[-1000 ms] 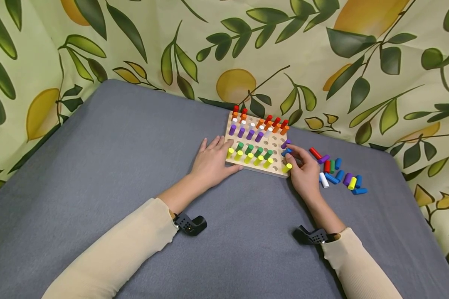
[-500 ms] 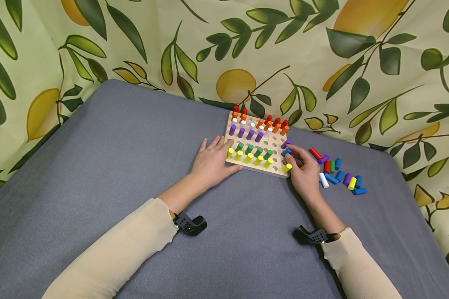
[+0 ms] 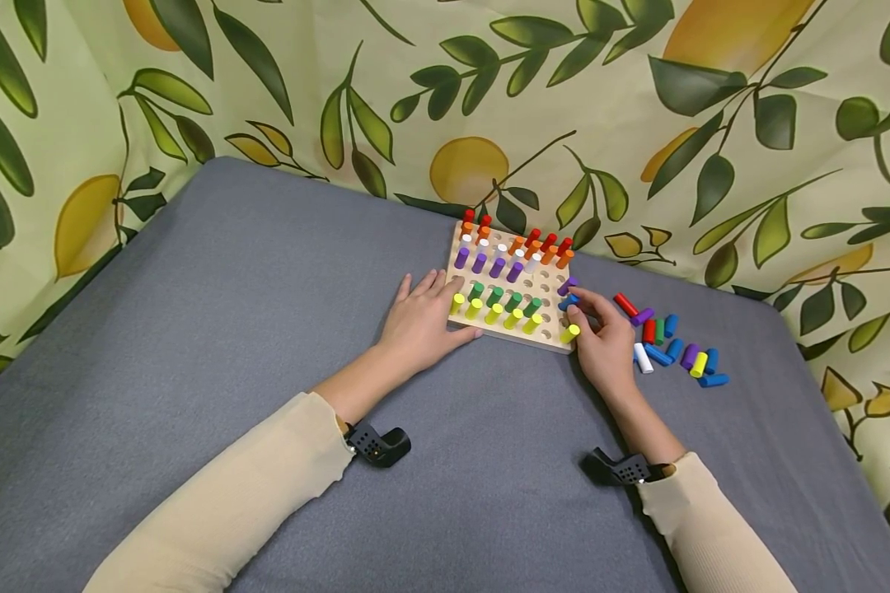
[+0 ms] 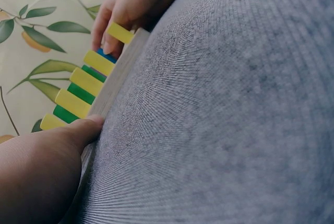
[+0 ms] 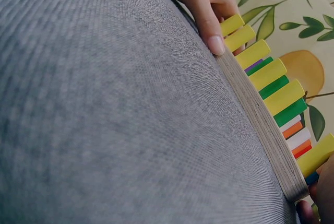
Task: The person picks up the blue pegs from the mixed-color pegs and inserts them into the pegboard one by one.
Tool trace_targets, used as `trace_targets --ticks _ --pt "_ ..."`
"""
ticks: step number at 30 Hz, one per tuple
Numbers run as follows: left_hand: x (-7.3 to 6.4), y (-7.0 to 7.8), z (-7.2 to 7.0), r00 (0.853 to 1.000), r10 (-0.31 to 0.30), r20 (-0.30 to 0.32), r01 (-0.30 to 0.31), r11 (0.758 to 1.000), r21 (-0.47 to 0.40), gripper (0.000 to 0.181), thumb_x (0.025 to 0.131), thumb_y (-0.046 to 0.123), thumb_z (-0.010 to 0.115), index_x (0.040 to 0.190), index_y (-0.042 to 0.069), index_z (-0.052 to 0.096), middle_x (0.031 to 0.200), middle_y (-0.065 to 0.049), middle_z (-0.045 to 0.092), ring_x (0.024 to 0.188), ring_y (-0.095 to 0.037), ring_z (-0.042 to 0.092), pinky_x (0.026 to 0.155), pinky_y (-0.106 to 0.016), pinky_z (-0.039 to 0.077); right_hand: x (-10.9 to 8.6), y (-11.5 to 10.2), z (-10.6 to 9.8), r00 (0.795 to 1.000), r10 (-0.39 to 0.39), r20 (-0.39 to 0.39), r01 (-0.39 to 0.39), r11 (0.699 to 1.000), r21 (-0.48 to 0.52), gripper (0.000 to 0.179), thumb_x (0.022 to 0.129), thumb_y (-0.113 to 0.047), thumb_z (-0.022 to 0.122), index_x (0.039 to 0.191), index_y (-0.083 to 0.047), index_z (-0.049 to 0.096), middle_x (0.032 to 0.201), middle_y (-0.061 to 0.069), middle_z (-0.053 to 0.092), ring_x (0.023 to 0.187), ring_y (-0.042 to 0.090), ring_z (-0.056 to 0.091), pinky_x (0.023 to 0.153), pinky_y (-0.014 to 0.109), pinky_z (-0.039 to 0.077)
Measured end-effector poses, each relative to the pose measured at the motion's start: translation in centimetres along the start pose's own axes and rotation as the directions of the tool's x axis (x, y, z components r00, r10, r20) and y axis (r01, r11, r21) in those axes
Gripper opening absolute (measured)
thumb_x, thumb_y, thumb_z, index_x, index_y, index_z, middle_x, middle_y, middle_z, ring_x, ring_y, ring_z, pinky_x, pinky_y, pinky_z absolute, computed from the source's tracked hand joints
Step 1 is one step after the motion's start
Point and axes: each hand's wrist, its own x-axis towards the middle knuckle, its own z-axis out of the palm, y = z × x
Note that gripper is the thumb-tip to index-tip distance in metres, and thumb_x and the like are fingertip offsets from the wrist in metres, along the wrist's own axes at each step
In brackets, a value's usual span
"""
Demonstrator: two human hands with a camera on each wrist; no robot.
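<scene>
A wooden pegboard (image 3: 517,336) lies on the grey cloth with rows of coloured pegs upright in its holes. My left hand (image 3: 419,329) rests at its left edge, fingers spread and fairly straight, thumb against the front edge. At the right edge, my right hand (image 3: 606,336) pinches a blue peg (image 3: 567,303) between thumb and fingertips. That blue peg stands between a purple peg (image 3: 567,285) behind and a yellow peg (image 3: 570,333) in front. The left wrist view shows the right-hand fingers (image 4: 108,35) beside the blue peg, behind the front yellow pegs (image 4: 86,80).
Loose pegs (image 3: 673,350) in red, purple, blue, green, white and yellow lie right of the board. The grey cloth (image 3: 482,461) covers the table. A leaf-patterned curtain (image 3: 386,74) hangs close behind the board's back edge.
</scene>
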Motion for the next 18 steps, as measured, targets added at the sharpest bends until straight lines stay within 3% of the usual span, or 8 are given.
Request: trace_targets --ticks 8,15,18 --pt "-0.01 -0.15 0.09 1.0 0.006 -0.011 -0.006 1.0 -0.001 0.084 0.09 0.059 0.068 0.155 0.012 0.042 0.16 -0.02 0.038 0.153 -0.033 0.032 0.128 -0.059 0.014 0.06 -0.04 0.11 1.0 -0.007 -0.005 0.007 1.0 -0.009 0.031 0.103 -0.016 0.059 0.132 -0.013 0.067 0.12 0.013 0.072 0.114 0.023 0.067 0.08 0.002 0.045" --pt "0.04 -0.16 0.05 1.0 0.004 -0.008 -0.004 1.0 -0.001 0.084 0.09 0.059 0.068 0.155 0.013 0.042 0.161 -0.02 0.038 0.154 -0.033 0.031 0.128 -0.059 0.013 0.14 -0.11 0.2 1.0 -0.021 -0.014 0.02 1.0 -0.008 0.031 0.102 -0.014 0.059 0.132 -0.014 0.068 0.121 0.013 0.072 0.1 -0.012 0.058 0.079 0.002 0.045" --pt "0.01 -0.13 0.05 1.0 0.004 -0.005 -0.004 1.0 0.002 0.084 0.09 0.059 0.067 0.155 0.013 0.042 0.161 -0.02 0.037 0.154 -0.033 0.031 0.128 -0.059 0.013 0.17 -0.02 0.22 1.0 -0.022 -0.017 0.021 1.0 -0.015 0.031 0.102 -0.014 0.06 0.131 -0.016 0.069 0.12 0.013 0.072 0.102 -0.009 0.059 0.079 0.003 0.045"
